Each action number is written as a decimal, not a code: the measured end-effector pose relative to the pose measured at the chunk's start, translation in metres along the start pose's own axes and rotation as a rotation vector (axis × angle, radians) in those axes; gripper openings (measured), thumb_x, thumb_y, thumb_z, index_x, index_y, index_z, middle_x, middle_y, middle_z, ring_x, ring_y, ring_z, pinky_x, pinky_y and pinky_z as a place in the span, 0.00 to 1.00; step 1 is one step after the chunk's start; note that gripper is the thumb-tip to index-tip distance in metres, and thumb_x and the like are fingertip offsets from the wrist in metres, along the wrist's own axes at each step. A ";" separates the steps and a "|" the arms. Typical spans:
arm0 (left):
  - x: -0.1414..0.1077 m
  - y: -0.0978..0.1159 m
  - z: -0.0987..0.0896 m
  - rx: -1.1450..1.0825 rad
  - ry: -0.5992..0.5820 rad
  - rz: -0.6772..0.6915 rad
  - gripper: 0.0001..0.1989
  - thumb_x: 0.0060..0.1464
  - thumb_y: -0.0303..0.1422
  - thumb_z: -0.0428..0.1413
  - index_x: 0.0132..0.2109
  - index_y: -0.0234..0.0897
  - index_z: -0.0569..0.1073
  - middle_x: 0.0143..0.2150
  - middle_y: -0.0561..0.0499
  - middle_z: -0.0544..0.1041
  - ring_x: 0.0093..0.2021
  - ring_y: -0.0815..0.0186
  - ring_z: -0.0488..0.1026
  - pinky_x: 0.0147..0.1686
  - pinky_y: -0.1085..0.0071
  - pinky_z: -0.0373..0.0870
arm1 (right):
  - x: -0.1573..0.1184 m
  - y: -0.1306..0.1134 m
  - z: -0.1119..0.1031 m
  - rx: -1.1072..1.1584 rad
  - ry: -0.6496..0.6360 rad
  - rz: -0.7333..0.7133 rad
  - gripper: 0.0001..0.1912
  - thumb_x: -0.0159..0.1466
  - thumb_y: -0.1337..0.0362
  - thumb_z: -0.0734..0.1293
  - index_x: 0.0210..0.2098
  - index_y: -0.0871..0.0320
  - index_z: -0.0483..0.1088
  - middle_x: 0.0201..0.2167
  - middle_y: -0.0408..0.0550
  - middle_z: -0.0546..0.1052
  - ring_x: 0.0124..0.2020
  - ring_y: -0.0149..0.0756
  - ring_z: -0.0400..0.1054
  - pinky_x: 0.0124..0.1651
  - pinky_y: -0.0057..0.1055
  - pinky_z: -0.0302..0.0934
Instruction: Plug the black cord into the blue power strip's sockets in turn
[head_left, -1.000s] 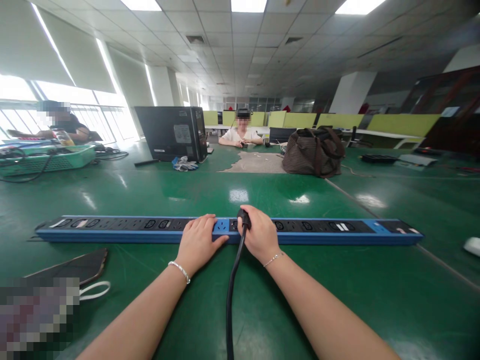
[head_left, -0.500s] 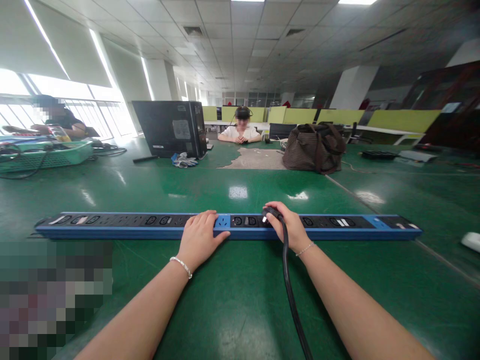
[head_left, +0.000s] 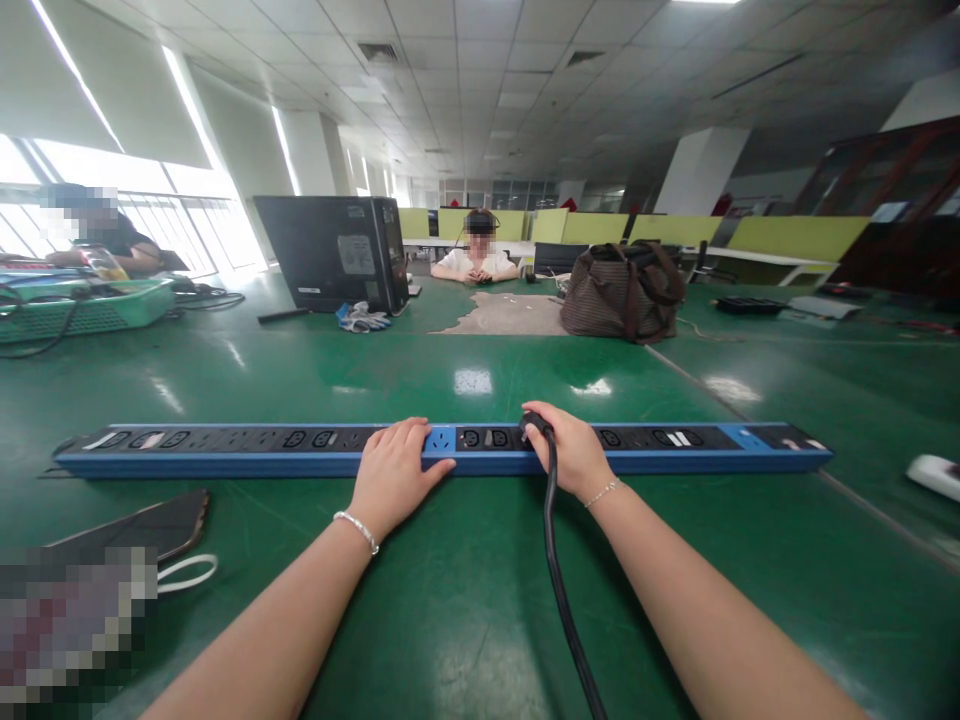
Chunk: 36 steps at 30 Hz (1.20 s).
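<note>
Head: laid left hand (head_left: 392, 466) unclenched on strip (head_left: 487, 462), gripped plug (head_left: 530, 420) in right hand (head_left: 573, 452). Seemed light, rigid, best pinched at sides.

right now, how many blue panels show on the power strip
2: one blue panel beside the left hand, another blue panel near the right end of the power strip. The left hand and right hand cover parts, so more may be hidden.

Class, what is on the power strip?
The left hand rests on the strip; the right hand holds a plug at its top. What lies beneath is covered; whether the plug is inserted cannot be seen.
</note>
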<state>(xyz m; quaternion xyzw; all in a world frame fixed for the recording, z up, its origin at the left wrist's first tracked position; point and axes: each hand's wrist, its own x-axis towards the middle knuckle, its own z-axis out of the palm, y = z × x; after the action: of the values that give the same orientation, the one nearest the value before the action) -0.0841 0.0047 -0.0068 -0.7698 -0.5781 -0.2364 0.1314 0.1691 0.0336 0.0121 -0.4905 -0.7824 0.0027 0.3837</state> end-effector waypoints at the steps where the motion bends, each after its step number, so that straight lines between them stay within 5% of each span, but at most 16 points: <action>1: 0.000 0.000 0.000 0.000 0.001 0.001 0.24 0.53 0.48 0.53 0.50 0.35 0.68 0.52 0.41 0.74 0.53 0.55 0.69 0.53 0.55 0.62 | 0.001 -0.001 0.000 -0.019 -0.006 -0.009 0.16 0.62 0.63 0.58 0.47 0.59 0.70 0.43 0.52 0.77 0.44 0.40 0.72 0.48 0.36 0.66; 11: 0.001 0.001 0.001 -0.022 -0.003 -0.016 0.23 0.52 0.47 0.54 0.50 0.37 0.68 0.53 0.42 0.73 0.54 0.55 0.69 0.53 0.55 0.62 | 0.000 -0.013 -0.001 -0.183 -0.074 -0.051 0.18 0.64 0.66 0.58 0.51 0.61 0.68 0.47 0.55 0.75 0.47 0.41 0.70 0.50 0.37 0.65; 27: 0.000 0.000 0.001 -0.028 0.001 -0.015 0.23 0.53 0.47 0.53 0.50 0.37 0.68 0.53 0.43 0.73 0.54 0.55 0.69 0.54 0.55 0.61 | -0.008 0.008 -0.001 0.070 -0.001 0.053 0.17 0.63 0.61 0.60 0.50 0.56 0.69 0.45 0.51 0.77 0.45 0.39 0.72 0.49 0.36 0.66; 36: 0.000 0.000 0.001 -0.019 0.000 -0.015 0.23 0.53 0.47 0.53 0.50 0.37 0.68 0.53 0.42 0.73 0.54 0.54 0.69 0.53 0.54 0.62 | -0.007 0.003 -0.001 -0.065 -0.071 -0.020 0.18 0.64 0.63 0.60 0.52 0.58 0.69 0.49 0.53 0.75 0.49 0.40 0.70 0.52 0.39 0.65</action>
<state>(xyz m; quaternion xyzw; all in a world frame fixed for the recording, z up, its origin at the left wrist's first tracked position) -0.0836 0.0049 -0.0073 -0.7665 -0.5818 -0.2429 0.1225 0.1736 0.0292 0.0078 -0.4943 -0.8001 -0.0093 0.3398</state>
